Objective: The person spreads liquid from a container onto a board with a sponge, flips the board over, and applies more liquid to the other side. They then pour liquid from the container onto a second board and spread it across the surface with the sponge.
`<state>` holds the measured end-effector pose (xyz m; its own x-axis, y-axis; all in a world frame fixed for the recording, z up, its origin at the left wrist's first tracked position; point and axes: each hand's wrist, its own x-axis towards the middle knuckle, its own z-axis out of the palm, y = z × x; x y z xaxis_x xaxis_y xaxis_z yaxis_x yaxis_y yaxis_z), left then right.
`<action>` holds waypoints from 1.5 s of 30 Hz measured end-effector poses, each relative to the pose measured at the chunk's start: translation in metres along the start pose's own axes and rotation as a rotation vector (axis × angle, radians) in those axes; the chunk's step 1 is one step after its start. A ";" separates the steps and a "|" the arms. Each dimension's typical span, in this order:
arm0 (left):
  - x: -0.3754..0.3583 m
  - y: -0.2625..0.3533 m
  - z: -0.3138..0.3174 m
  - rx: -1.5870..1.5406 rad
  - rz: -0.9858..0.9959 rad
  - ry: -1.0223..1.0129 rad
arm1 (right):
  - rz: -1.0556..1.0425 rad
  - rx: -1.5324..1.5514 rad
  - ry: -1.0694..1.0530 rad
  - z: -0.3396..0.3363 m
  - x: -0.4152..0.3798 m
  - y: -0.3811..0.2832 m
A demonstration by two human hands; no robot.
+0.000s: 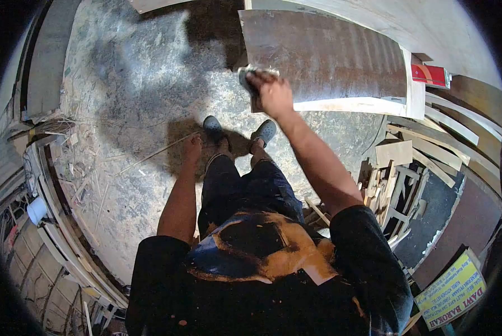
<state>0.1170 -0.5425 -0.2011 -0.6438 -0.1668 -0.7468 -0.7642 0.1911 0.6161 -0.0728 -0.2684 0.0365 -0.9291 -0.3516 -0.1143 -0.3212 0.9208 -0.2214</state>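
My right hand (276,95) reaches forward and grips a dark pad with a whitish, ragged edge (244,77). The pad is at the near left corner of a large brown board (323,53), overlapping it in this view. The board's surface is streaked, with a bright sheen along its near side. Low beside my left leg hangs my left hand (192,148), its fingers small and dim against the shadow. A long thin stick (150,157) runs across the floor and passes behind that hand; I cannot tell whether the fingers touch it.
Wood offcuts (393,187) are heaped at the right, near long planks (452,126). A red box (431,75) sits past the board's right end. Wood strips and a white cup (37,210) line the left. A yellow-green printed sign (451,290) leans at lower right. Scraps litter the concrete floor (133,73).
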 end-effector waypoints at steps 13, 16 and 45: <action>-0.026 0.015 -0.026 -0.085 0.153 0.132 | 0.073 -0.034 -0.128 -0.059 0.063 0.033; -0.022 0.005 -0.033 -0.173 -0.038 0.015 | 0.148 -0.032 -0.308 -0.036 0.039 0.027; -0.017 0.294 0.107 0.064 0.590 0.138 | 0.591 1.352 0.044 -0.136 -0.018 0.053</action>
<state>-0.0923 -0.3796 -0.0341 -0.9604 -0.1379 -0.2420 -0.2757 0.3467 0.8965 -0.0979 -0.1906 0.1587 -0.8742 0.0383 -0.4841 0.4856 0.0637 -0.8719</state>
